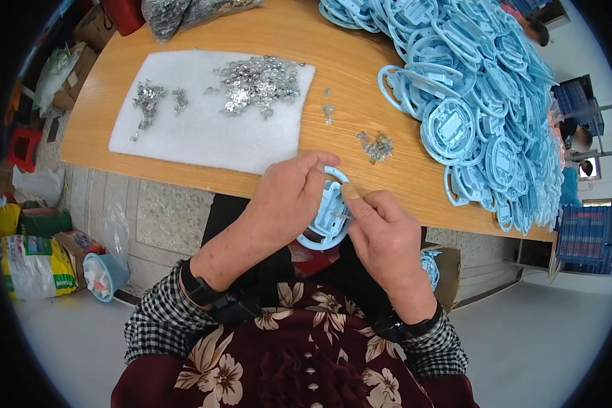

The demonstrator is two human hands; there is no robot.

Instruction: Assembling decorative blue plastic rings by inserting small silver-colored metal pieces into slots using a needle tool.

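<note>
My left hand [289,194] is closed on the left and upper rim of a round light blue plastic housing [329,207], held at the table's front edge over my lap. The housing has a ring-shaped rim and a recessed middle. My right hand [387,238] is at its right side, thumb by the rim and fingers pinched. A thin grey metal piece [340,215] sticks out from those fingers over the recess; its full shape is hidden. Beyond my hands, a small heap of metal pieces [376,147] lies on the wooden table [251,182].
A white foam pad [190,136] bears a large pile of small shiny metal pieces [262,85] and smaller ones. A high heap of light blue housings [479,102] covers the table's right side. A clear bag [170,15] lies at the back left. A bin [106,275] stands on the floor.
</note>
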